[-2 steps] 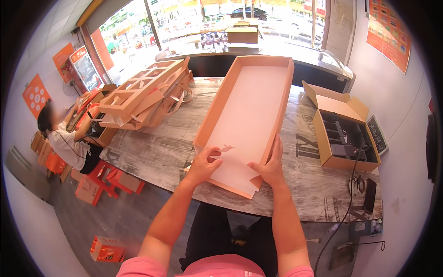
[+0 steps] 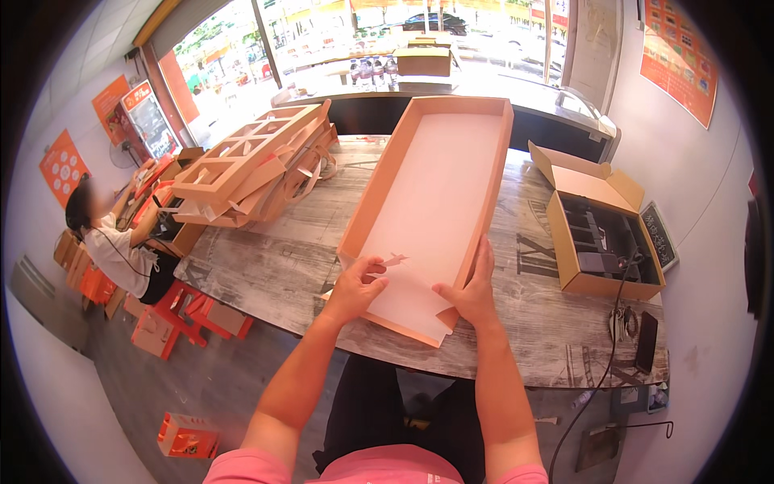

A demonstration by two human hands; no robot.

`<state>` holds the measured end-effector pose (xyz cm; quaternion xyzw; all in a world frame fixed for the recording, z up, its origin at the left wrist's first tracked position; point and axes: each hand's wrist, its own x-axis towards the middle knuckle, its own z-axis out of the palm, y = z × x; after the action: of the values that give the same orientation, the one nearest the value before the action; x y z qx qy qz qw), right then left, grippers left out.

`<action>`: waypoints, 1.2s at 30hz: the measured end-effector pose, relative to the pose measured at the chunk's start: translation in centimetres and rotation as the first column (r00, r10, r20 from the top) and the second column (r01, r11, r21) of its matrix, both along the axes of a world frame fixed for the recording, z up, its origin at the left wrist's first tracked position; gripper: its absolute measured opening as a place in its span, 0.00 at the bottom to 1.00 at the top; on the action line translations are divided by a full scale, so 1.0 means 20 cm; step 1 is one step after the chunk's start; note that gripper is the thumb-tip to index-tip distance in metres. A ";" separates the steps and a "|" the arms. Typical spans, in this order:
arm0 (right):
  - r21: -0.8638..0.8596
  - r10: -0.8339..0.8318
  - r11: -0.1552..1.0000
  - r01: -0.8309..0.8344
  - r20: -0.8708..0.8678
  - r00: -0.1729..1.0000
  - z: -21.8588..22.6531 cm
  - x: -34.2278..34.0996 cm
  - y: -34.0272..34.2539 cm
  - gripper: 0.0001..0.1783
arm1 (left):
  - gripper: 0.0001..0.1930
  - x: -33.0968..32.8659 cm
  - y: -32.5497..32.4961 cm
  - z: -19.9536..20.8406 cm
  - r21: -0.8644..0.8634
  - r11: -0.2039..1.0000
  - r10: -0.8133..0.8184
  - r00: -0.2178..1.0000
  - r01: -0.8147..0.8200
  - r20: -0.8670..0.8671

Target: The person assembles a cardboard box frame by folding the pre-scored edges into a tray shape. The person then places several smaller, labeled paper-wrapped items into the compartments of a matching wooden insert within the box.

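Observation:
A long, shallow cardboard box (image 2: 431, 177) with a pale lining lies across the table, its near end low and unfolded into flaps. My right hand (image 2: 474, 294) is closed on the right side wall, thumb inside and fingers along the outside. At the near left corner, my left hand (image 2: 356, 289) has curled fingers, with the thumb over the lining. A small, jagged pinkish shape (image 2: 395, 260) shows beside its fingertips; whether it is a loose scrap or part of the lining is unclear. The hand covers that corner, so what it grips is hidden.
A stack of cardboard frames and inserts (image 2: 250, 165) occupies the table's left side. On the right stand an open carton (image 2: 605, 242) holding black items, with a cable and a dark phone-like slab (image 2: 646, 342). A co-worker (image 2: 113, 234) is at the far left beside a red stool (image 2: 181, 310).

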<state>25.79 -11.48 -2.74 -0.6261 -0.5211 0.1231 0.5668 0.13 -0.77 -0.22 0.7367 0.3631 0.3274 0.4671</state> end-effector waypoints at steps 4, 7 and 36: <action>0.024 -0.002 1.000 0.000 0.071 0.997 0.00 0.00 0.02 0.78 | 0.13 0.00 0.04 -0.03 -0.090 0.995 0.050 0.990 -0.038 0.130; 0.049 -0.004 0.999 0.001 0.074 0.997 0.01 -0.01 0.02 0.77 | 0.08 0.00 0.05 -0.01 -0.138 0.990 0.054 0.977 -0.025 0.204; 0.057 -0.023 0.998 0.026 -0.051 0.998 -0.06 -0.04 0.06 0.47 | 0.18 0.24 -0.26 0.46 0.722 0.683 -0.001 0.989 0.111 -0.151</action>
<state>24.96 -10.31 -3.98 -0.6125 -0.5024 0.1168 0.5990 5.02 -5.97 8.98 0.8930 0.2121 0.3784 0.1199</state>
